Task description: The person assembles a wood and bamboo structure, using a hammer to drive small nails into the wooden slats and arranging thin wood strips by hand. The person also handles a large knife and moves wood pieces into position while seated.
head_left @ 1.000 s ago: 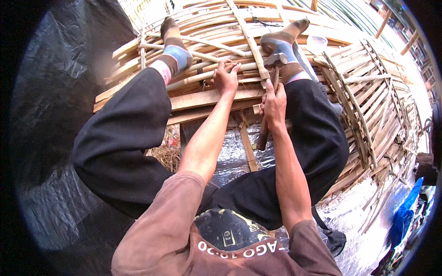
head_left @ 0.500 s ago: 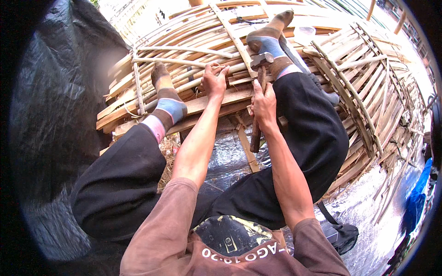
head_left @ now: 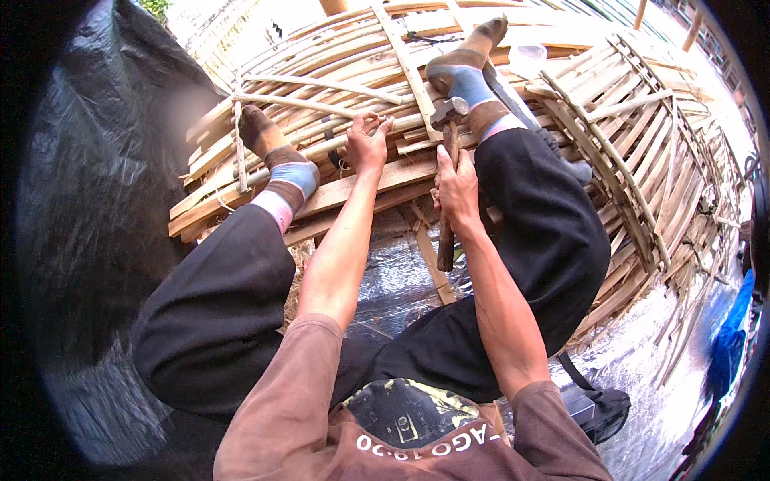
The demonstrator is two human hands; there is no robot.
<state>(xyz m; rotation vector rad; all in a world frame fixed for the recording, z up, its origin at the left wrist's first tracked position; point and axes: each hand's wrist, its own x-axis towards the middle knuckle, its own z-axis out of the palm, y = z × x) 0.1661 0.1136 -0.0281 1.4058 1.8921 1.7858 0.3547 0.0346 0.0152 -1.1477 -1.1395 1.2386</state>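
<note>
My right hand (head_left: 458, 189) is wrapped round the wooden handle of a hammer (head_left: 446, 244). Its metal head points away from me, over the bamboo strips and beside my right foot. My left hand (head_left: 367, 146) is closed in a pinch above the slatted bamboo panel (head_left: 345, 191), near the end of a thin pale stick (head_left: 301, 103). What sits between those fingertips is too small to make out. Both my socked feet rest on the panel, the left foot (head_left: 277, 152) left of my left hand and the right foot (head_left: 465, 72) beyond the hammer.
A second slatted bamboo piece (head_left: 634, 152) leans at the right, with loose thin strips by it. Black sheeting (head_left: 104, 200) hangs at the left. Silvery sheeting (head_left: 393, 276) covers the ground between my legs. A black bag (head_left: 605, 413) and blue cloth (head_left: 728, 345) lie at the right.
The hammer head has shifted slightly left and nearer me. My left foot has moved a little left on the panel. My left hand has barely moved.
</note>
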